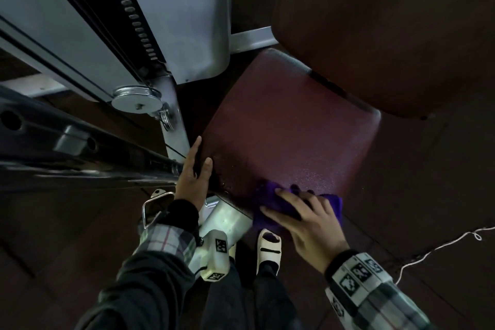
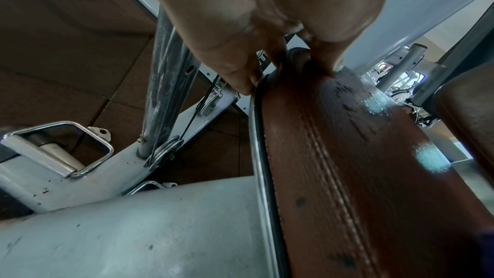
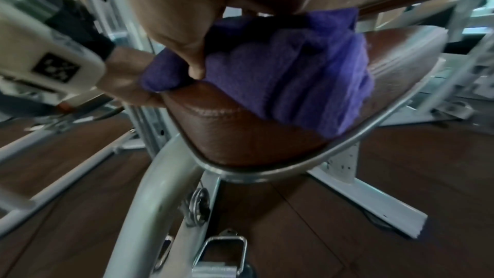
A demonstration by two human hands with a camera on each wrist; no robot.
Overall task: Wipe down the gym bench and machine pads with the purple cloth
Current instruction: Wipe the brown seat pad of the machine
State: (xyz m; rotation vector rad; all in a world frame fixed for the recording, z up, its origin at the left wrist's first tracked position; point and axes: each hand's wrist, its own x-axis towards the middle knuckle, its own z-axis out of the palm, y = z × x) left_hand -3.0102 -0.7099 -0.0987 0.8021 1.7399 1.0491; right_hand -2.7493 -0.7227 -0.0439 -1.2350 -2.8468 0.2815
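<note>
The dark red seat pad [image 1: 289,136] of the machine lies in front of me, with the back pad [image 1: 388,29] rising behind it. My right hand [image 1: 302,214] grips the bunched purple cloth [image 1: 270,198] and presses it on the seat's front edge. In the right wrist view the thumb [image 3: 196,71] digs into the purple cloth [image 3: 294,75], which drapes over the pad's front corner [image 3: 240,134]. My left hand [image 1: 194,171] rests on the seat's left edge, thumb on top and straight fingers along the side. The left wrist view shows the left hand [image 2: 267,29] astride the pad's seam edge [image 2: 347,166].
A grey machine column [image 1: 174,21] with a pulley [image 1: 136,100] stands close on the left, above a black bar [image 1: 67,147]. A metal stirrup handle [image 1: 154,201] hangs under my left wrist. My sandalled foot [image 1: 269,246] is below the seat. A white cord [image 1: 442,246] lies on the floor.
</note>
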